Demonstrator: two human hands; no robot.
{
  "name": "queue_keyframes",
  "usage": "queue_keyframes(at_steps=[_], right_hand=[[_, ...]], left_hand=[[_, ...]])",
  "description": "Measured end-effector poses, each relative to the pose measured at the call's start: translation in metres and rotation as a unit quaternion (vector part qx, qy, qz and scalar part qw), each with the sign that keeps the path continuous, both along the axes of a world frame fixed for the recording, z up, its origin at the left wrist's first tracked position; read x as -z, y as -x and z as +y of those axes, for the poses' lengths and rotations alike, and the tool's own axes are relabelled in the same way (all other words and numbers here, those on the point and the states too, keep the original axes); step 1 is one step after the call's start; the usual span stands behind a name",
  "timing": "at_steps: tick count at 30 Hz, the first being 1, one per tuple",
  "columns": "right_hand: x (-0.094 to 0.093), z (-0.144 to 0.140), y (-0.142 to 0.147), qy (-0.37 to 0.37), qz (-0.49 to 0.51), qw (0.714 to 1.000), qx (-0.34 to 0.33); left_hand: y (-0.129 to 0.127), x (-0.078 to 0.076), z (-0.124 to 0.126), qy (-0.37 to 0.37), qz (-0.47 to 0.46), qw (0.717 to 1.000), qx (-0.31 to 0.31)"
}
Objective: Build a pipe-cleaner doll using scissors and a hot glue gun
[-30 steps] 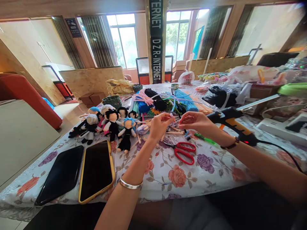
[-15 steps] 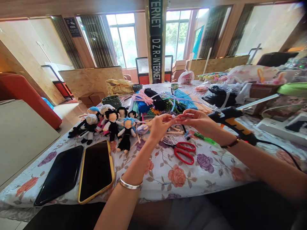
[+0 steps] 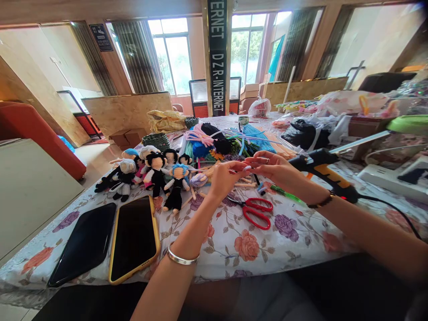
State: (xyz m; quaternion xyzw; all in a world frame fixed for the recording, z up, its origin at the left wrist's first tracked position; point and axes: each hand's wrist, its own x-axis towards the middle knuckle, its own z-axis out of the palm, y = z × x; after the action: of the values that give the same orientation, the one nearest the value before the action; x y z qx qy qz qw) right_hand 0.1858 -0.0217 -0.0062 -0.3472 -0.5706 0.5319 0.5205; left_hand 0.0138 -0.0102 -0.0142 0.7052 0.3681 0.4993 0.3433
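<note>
My left hand and my right hand meet fingertip to fingertip above the floral tablecloth. Between them they pinch a small pale piece of pipe cleaner, mostly hidden by the fingers. Red-handled scissors lie just below the hands. A black and orange glue gun rests behind my right wrist. Loose short sticks and pipe cleaner bits lie under the hands.
Several small dolls lie left of my hands. Two phones, one black and one in a yellow case, lie near the table's front edge. A heap of coloured pipe cleaners and bags fill the back.
My two hands have come together: the right hand rose and moved left until its fingertips met the left hand's. The left fingers turned the small piece from upright toward level.
</note>
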Motion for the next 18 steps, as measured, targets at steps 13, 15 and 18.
queue_keyframes(at_steps=[13, 15, 18], right_hand=[[0.0056, -0.0019, 0.0024, -0.063, -0.078, 0.991, 0.094], [0.0058, -0.0003, 0.003, -0.089, -0.083, 0.988, 0.094], [0.0041, -0.0009, 0.006, -0.142, -0.132, 0.979, 0.065]], left_hand=[[0.0031, -0.0013, 0.0032, 0.034, -0.026, 0.997, -0.062], [0.0038, -0.0007, 0.0039, 0.045, -0.041, 0.997, -0.051], [0.0047, -0.0005, 0.0025, 0.079, -0.062, 0.995, -0.008]])
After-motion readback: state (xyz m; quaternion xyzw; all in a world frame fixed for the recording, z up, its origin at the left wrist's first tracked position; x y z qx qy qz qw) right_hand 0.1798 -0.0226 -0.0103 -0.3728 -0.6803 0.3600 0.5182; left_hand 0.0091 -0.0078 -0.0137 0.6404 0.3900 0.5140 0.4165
